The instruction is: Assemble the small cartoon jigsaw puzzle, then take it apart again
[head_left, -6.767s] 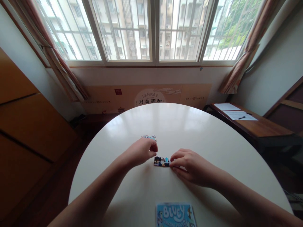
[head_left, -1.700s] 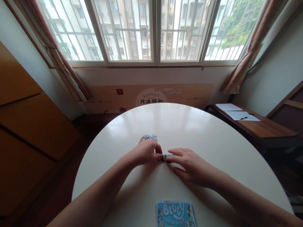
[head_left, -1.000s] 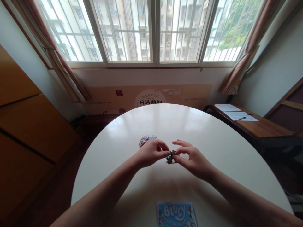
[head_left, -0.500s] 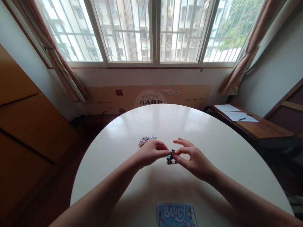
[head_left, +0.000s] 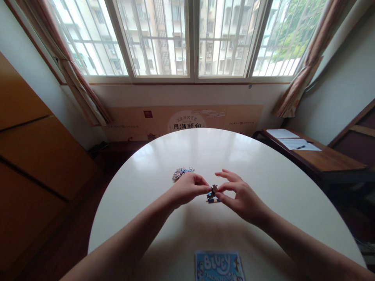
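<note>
Between thumb and index finger, my right hand [head_left: 240, 196] pinches a small brown puzzle piece [head_left: 215, 189], its other fingers spread. Close against it on the left, my left hand [head_left: 190, 189] has thumb and fingertips pinched on a small dark puzzle piece [head_left: 212, 191]. The two pieces meet or overlap; whether they are joined cannot be made out. Just below the fingertips, a few dark and blue joined pieces [head_left: 213, 201] lie on the white table [head_left: 140, 226]. A pile of puzzle pieces [head_left: 179, 173] sits behind my left hand.
A blue Bluey box [head_left: 218, 266] lies at the table's near edge. To the right stands a wooden side table [head_left: 334, 160] bearing papers [head_left: 299, 144] and a pen. Barred windows and tied curtains [head_left: 79, 86] are beyond; an orange-brown cabinet [head_left: 38, 156] stands at the left.
The brown piece in my right hand has tilted slightly and shows more of its face. Both hands stay in nearly the same place.
</note>
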Demonstrator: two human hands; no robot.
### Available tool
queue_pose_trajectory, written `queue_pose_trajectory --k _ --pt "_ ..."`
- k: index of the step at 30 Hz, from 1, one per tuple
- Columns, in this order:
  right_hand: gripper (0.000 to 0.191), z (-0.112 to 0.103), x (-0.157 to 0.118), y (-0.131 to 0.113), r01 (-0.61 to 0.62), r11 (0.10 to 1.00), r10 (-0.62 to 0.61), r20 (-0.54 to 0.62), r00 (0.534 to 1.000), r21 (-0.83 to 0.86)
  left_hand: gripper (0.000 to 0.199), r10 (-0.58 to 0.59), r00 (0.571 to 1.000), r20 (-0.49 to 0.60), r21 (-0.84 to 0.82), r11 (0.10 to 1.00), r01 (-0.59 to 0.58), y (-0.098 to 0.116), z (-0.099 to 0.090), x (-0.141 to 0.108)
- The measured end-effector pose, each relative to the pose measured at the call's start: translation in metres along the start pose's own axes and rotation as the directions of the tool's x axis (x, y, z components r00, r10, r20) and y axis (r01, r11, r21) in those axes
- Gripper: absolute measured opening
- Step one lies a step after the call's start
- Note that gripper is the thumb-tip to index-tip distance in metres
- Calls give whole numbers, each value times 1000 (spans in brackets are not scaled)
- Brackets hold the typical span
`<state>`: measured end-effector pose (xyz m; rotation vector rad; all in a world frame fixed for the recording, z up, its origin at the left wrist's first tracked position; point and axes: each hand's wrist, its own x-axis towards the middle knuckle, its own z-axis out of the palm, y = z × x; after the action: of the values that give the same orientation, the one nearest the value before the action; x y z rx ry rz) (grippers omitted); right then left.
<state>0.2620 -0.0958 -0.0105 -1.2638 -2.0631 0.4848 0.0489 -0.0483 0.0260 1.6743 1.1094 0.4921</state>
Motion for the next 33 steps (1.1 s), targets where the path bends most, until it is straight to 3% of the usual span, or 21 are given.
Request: queue_pose_trajectory --k 17,33 --pt "17 -1 -2 -3 47 992 -50 -24 998 -113 15 -50 998 -22 -18 999 50 3 1 -2" --pt "15 0 -4 -4 204 928 -252 -123 960 -311 16 -52 998 -35 -47 998 50 3 1 -2"
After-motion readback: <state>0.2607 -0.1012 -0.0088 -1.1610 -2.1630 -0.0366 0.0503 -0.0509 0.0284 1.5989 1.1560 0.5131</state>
